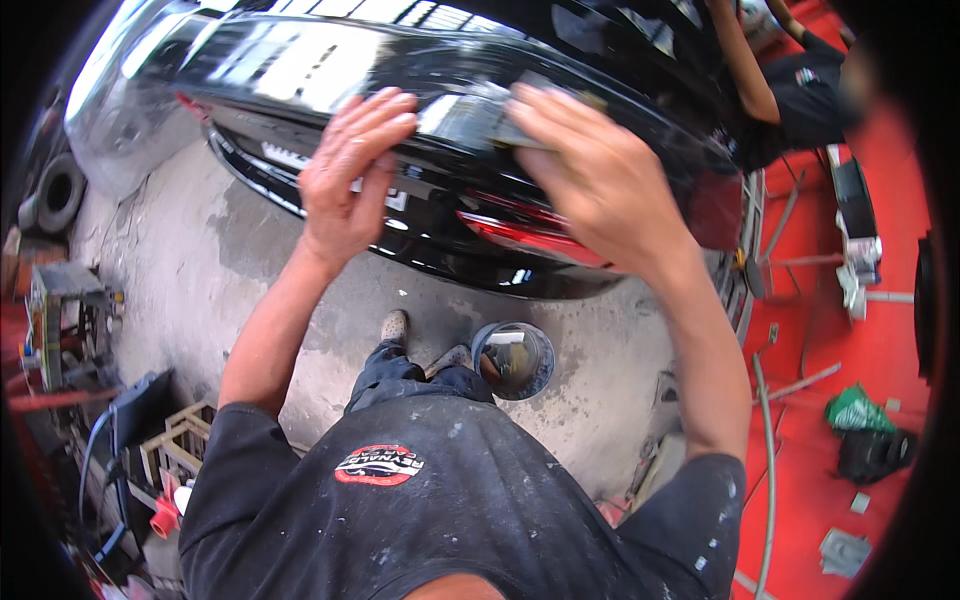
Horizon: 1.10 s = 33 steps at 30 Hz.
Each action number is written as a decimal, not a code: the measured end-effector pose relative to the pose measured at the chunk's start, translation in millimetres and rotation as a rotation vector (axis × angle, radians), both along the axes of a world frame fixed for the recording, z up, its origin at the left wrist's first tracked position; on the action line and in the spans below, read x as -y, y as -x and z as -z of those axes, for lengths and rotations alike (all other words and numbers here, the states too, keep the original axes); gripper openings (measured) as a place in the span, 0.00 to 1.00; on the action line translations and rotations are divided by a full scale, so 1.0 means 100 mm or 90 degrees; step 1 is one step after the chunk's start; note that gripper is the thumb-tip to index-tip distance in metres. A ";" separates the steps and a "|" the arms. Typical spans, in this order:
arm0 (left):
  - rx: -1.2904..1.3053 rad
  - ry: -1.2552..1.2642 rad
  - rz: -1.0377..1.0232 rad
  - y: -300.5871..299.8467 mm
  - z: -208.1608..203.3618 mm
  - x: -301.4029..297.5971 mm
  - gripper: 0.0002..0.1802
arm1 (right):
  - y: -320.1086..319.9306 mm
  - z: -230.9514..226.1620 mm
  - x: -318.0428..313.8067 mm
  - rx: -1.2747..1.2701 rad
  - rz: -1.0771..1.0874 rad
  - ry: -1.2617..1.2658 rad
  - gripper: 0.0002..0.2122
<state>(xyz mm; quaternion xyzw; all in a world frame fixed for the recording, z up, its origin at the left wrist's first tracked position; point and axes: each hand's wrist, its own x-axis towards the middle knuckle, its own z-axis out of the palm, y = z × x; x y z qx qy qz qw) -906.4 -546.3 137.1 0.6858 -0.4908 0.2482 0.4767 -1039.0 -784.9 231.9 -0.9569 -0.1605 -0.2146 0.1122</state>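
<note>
The rear of a black car with a glossy, wet-looking lid curves across the top. My left hand is open, its fingers stretched out side by side at the lid's rear edge; whether it touches is unclear. Farther right, my right hand lies over the lid with its fingers bent down on a thin, flat grey-brown sheet, mostly covered by the hand and blurred. Below that hand is a red tail light. A white number plate shows partly behind my left wrist.
A round bucket of water stands on the concrete floor by my feet. At upper right, another person reaches toward the car. A hose runs along the red floor at right. Tyres and a metal stand are at left.
</note>
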 end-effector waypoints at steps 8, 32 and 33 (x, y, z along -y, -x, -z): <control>0.016 0.035 -0.019 -0.02 0.07 -0.05 0.16 | 0.55 -0.01 0.76 -0.063 0.218 -0.133 0.19; 0.016 -0.521 -0.096 0.10 -0.77 1.19 0.63 | 1.43 0.20 1.30 -0.011 0.279 -0.642 0.20; 0.016 -0.540 -0.093 0.19 -0.83 1.30 0.64 | 1.47 0.23 1.27 0.068 0.204 -0.750 0.21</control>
